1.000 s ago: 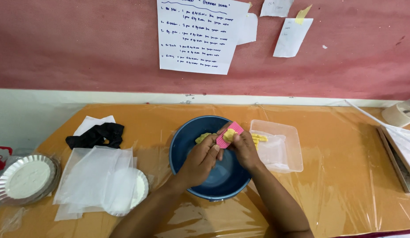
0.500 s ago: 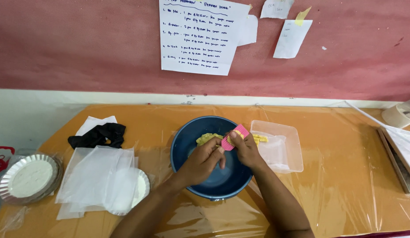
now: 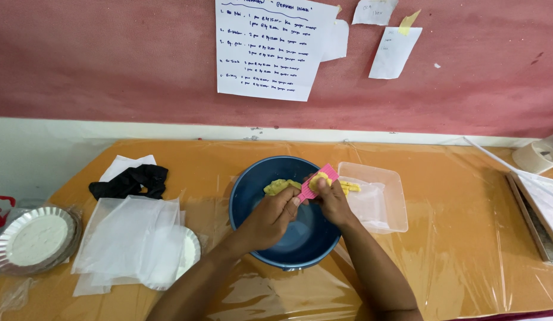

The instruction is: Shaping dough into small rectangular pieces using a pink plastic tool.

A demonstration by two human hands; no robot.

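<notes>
Blue round bowl [image 3: 270, 249]: yellow dough [image 3: 277, 186] is held inside.
Clear plastic tray [image 3: 383, 205]: yellow pieces [image 3: 349, 187] are contained.
Right hand [image 3: 331, 199]: pink ridged board [image 3: 318, 181] is gripped.
Left hand [image 3: 270, 217]: curled, fingertips touched to board.

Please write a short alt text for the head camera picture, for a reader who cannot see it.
Two bare hands work over a blue bowl: the right hand presses yellow dough on a pink ridged board, the left hand beside it. A clear tray stands to the right on the orange table.
</notes>
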